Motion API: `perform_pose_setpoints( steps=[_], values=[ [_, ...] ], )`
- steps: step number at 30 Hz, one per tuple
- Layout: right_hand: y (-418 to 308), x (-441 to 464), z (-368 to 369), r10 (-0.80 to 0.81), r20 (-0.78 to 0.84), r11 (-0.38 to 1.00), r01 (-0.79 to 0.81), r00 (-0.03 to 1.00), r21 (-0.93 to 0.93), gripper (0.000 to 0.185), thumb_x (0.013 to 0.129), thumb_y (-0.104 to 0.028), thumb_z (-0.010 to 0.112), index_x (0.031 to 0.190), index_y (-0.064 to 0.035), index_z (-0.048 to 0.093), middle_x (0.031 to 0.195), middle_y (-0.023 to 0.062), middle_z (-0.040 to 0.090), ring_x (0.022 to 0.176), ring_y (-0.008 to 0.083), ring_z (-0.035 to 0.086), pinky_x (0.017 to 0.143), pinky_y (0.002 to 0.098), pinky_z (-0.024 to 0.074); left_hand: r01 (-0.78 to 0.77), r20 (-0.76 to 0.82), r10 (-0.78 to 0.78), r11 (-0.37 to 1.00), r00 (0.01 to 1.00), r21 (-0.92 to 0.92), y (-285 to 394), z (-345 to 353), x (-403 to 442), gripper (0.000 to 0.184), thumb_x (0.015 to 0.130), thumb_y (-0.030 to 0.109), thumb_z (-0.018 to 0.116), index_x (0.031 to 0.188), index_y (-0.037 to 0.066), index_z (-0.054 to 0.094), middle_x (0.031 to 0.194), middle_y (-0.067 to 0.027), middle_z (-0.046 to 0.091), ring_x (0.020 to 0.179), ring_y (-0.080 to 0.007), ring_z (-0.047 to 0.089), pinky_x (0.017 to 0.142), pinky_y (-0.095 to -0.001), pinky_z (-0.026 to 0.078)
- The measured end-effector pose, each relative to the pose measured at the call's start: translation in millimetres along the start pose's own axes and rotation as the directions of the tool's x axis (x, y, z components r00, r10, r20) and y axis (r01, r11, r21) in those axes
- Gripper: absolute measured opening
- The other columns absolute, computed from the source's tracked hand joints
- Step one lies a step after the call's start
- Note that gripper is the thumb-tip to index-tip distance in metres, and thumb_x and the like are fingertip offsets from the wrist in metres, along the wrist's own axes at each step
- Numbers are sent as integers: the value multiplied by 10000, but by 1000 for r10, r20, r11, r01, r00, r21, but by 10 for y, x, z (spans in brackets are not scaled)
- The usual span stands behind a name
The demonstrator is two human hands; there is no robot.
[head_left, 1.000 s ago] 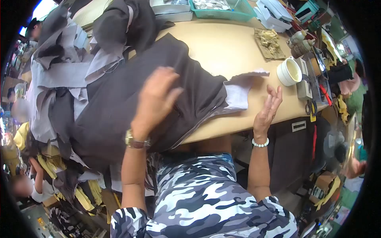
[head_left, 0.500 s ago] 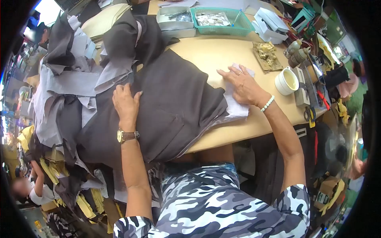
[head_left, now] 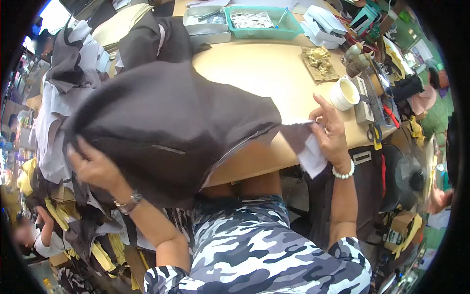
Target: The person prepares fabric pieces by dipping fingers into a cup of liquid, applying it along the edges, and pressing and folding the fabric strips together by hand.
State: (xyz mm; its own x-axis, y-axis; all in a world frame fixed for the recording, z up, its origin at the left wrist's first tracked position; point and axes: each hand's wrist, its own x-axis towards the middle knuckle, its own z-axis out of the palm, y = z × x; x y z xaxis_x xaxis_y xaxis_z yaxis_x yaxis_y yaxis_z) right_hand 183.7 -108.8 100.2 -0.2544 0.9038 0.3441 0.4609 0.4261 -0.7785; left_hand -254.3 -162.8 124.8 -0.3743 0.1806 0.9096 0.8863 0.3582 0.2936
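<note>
A large piece of dark brown cloth (head_left: 147,108) billows up over the left part of the table, blurred along its left side. A short slit-like line with a pale edge shows in its middle. My left hand (head_left: 98,166) is at the cloth's left edge, fingers curled round it and smeared by motion. Off the table's front right side, my right hand (head_left: 334,134) pinches the cloth's narrow right end between thumb and fingers. A pale lining piece (head_left: 312,157) hangs below that hand.
Behind stand a teal basket (head_left: 293,32) of small white pieces and a white box (head_left: 205,19). To the right are a cup (head_left: 344,94), a crumpled yellowish lump on a board (head_left: 319,63), bottles and scissors (head_left: 375,134). Another person (head_left: 41,240) is at far left.
The cloth has risen off the table and swung leftward with my left hand. My right hand has lifted its end and moved right and toward me. The view has shifted slightly.
</note>
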Motion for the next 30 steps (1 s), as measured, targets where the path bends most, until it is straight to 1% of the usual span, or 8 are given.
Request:
perform_pose_setpoints(
  steps=[5, 8, 9, 17, 20, 23, 25, 30],
  values=[
    [-187, -117, 317, -77, -35, 943, 84, 996, 321, 561, 831, 50, 596, 1358, -44, 428, 832, 38, 597, 737, 95, 570, 664, 241, 509, -278, -204, 280, 960, 938, 40, -286, -63, 1032, 306, 900, 275, 620, 1056, 18, 671, 978, -149, 691, 819, -289, 679, 688, -356, 520],
    [-259, -90, 373, -98, -116, 938, 131, 988, 320, 582, 823, 13, 639, 1358, -23, 412, 849, 57, 623, 722, 89, 600, 643, 223, 512, -422, -125, 488, 836, 864, 351, -342, 281, 2006, 298, 916, 263, 572, 1149, 95, 650, 1006, -151, 686, 799, -286, 684, 653, -361, 535],
    [-280, -66, 366, -110, -163, 938, 156, 981, 311, 590, 820, 7, 648, 1359, -18, 408, 853, 61, 627, 720, 89, 605, 636, 222, 511, -691, -65, 755, 628, 653, 358, -505, 601, 2434, 316, 904, 183, 559, 1207, 103, 605, 1080, -156, 657, 848, -280, 677, 672, -360, 546],
    [-119, 338, 536, 221, -24, 742, -152, 975, 653, 650, 858, 55, 582, 1426, -18, 277, 865, 41, 632, 769, 53, 583, 661, 183, 468, -689, 1, 710, 683, 704, -242, 1894, 1972, 2046, 428, 784, 269, 625, 1140, 45, 546, 1068, -187, 621, 996, -292, 590, 834, -415, 429],
    [137, 199, 712, 240, -142, 963, -217, 960, 157, 666, 836, 54, 560, 1428, -5, 260, 758, 108, 613, 642, 163, 581, 630, 286, 469, -734, 54, 820, 538, 570, -414, 2479, 1904, 1395, 485, 739, 302, 650, 1115, 23, 523, 1064, -199, 607, 1051, -297, 557, 895, -436, 386],
    [304, 18, 774, 275, -180, 960, -279, 944, 5, 661, 828, 42, 546, 1421, 12, 256, 721, 164, 583, 600, 260, 568, 630, 352, 466, -559, 309, 874, 480, 375, -677, 2537, 1300, 750, 760, 713, 382, 694, 1353, 72, 423, 1174, -199, 579, 1138, -288, 520, 946, -431, 367],
    [368, -83, 785, 311, -181, 950, -311, 933, 31, 663, 832, 32, 551, 1423, 12, 252, 721, 159, 585, 596, 245, 562, 617, 345, 460, -630, 278, 904, 425, 323, -650, 2188, 1115, 72, 642, 839, 405, 636, 1365, 97, 433, 1346, -149, 488, 1243, -320, 466, 978, -503, 406],
    [281, -171, 775, 328, -205, 944, -326, 922, 45, 661, 838, 3, 569, 1422, 11, 258, 705, 151, 574, 591, 224, 534, 607, 325, 448, -269, 536, 832, 554, 144, -788, 1533, 634, -867, 863, 677, 454, 720, 1385, 87, 389, 1389, -214, 406, 1282, -363, 393, 1009, -558, 334]
  ],
)
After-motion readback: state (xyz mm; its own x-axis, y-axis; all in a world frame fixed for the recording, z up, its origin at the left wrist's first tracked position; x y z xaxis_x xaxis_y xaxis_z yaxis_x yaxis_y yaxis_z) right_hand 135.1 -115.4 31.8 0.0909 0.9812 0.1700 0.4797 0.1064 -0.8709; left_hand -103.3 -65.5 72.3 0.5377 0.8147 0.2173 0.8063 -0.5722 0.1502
